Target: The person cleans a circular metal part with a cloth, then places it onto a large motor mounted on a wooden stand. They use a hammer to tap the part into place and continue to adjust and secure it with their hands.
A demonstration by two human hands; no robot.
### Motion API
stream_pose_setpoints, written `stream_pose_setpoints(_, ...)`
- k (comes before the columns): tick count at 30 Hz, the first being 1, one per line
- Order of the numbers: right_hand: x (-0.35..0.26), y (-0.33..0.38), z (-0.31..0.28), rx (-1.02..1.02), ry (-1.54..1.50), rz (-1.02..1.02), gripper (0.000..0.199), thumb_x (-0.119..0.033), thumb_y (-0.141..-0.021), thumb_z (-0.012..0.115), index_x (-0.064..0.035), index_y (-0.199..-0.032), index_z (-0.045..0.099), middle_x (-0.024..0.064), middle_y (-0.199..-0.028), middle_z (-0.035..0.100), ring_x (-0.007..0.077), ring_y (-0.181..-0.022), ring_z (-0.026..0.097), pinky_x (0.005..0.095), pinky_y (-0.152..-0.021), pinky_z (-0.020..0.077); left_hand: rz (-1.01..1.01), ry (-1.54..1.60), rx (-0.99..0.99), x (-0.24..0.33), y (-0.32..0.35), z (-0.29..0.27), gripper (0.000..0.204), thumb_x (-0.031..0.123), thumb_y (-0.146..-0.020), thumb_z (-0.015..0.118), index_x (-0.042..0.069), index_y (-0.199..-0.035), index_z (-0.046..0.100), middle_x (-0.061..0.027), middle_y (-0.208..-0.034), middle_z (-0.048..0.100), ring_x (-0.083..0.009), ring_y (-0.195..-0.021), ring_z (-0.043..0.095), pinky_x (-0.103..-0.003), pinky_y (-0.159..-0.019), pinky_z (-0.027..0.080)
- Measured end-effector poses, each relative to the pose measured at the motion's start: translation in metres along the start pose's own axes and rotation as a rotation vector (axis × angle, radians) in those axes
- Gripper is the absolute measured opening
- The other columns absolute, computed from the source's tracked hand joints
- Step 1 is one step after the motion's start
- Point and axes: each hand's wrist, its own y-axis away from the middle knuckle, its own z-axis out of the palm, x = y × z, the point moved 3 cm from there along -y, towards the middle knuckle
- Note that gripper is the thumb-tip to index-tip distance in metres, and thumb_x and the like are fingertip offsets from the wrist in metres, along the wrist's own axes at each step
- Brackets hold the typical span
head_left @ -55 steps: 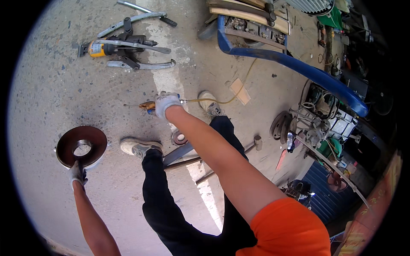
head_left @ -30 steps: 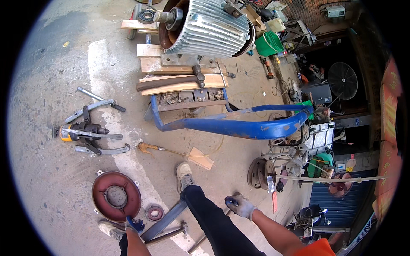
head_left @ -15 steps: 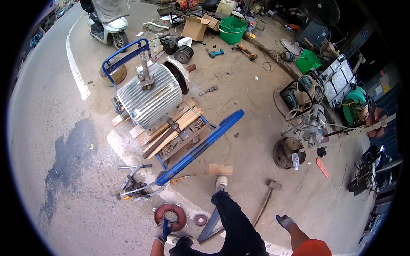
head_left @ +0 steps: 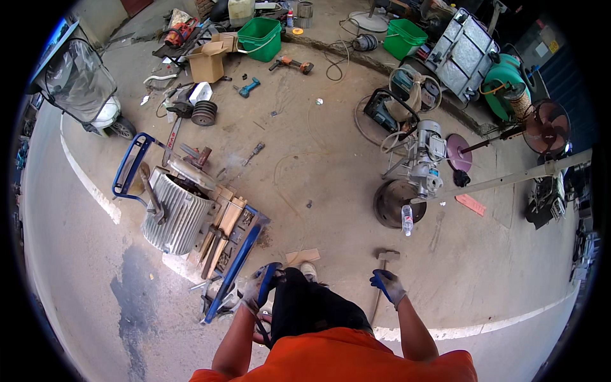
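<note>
My left hand (head_left: pixel 257 288), in a white and blue work glove, is raised beside my dark trouser leg. Its fingers are curled around a small dark thing that I cannot make out. Below that wrist, a reddish round cover (head_left: pixel 261 326) shows partly behind the forearm. My right hand (head_left: pixel 389 286), gloved the same way, hangs with loosely bent fingers and seemingly nothing in them. It overlaps the handle of a sledgehammer (head_left: pixel 388 254) in the picture, and no grip on the handle shows. A finned electric motor (head_left: pixel 177 215) lies on a blue cart (head_left: pixel 237 270) at the left.
Wooden bars (head_left: pixel 224 229) lie on the cart beside the motor. At the right a grey machine (head_left: pixel 428 156) stands near a wheel rim (head_left: pixel 389 210) and a water bottle (head_left: pixel 407 221). A fan (head_left: pixel 546 127), green buckets (head_left: pixel 262 39) and power tools (head_left: pixel 293 65) are farther off.
My left hand has come up from the reddish cover on the ground. The view has swung, with the cart and motor now farther left and lower. My right hand has moved over the hammer handle.
</note>
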Motion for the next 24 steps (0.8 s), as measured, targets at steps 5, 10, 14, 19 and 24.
stream_pose_setpoints(5,-0.125,-0.014,0.012,-0.005,0.963,0.196,0.053,-0.042,-0.087,0.054,0.0001,-0.119,0.053,0.0172,-0.108,0.064,0.0272,-0.097,0.062,0.0333,-0.085,0.0483,-0.052,0.176,0.157,0.065,-0.115,0.013,0.033,0.021,-0.094,0.049,-0.004,-0.114,0.054,-0.0142,-0.1,0.062,-0.0235,-0.09,0.064,-0.035,-0.082,0.054)
stream_pose_setpoints(10,-0.157,-0.098,-0.005,0.164,0.615,0.127,0.053,-0.047,-0.085,0.054,-0.004,-0.116,0.058,0.0173,-0.112,0.062,0.0282,-0.105,0.059,0.0345,-0.091,0.0446,-0.145,0.064,0.153,0.112,-0.206,0.003,0.03,0.02,-0.096,0.04,0.001,-0.114,0.055,-0.012,-0.096,0.061,-0.0207,-0.092,0.063,-0.032,-0.082,0.053)
stream_pose_setpoints(14,-0.249,-0.178,0.003,0.11,0.8,0.127,0.062,-0.05,-0.083,0.054,-0.0017,-0.121,0.054,0.0179,-0.108,0.064,0.0266,-0.1,0.062,0.033,-0.088,0.0463,-0.064,0.153,0.133,0.149,-0.29,-0.046,0.029,0.016,-0.094,0.045,-0.005,-0.113,0.054,-0.0128,-0.094,0.061,-0.0238,-0.09,0.063,-0.035,-0.082,0.054)
stream_pose_setpoints(19,-0.292,-0.266,-0.027,0.21,0.31,-0.012,0.045,-0.041,-0.084,0.058,-0.0033,-0.107,0.063,0.0176,-0.104,0.065,0.0277,-0.099,0.062,0.0344,-0.085,0.0471,-0.1,0.108,0.166,0.267,-0.402,-0.034,0.03,0.019,-0.095,0.042,-0.001,-0.114,0.054,-0.0118,-0.096,0.061,-0.0222,-0.088,0.063,-0.031,-0.083,0.052)
stream_pose_setpoints(24,-0.385,-0.284,-0.03,0.319,0.475,0.036,0.051,-0.048,-0.085,0.052,-0.0049,-0.109,0.062,0.0197,-0.104,0.064,0.0322,-0.1,0.06,0.0363,-0.086,0.0463,-0.121,-0.158,0.285,0.373,-0.478,0.0,0.035,0.031,-0.093,0.049,0.002,-0.112,0.057,-0.0096,-0.094,0.063,-0.0198,-0.083,0.063,-0.029,-0.078,0.052)
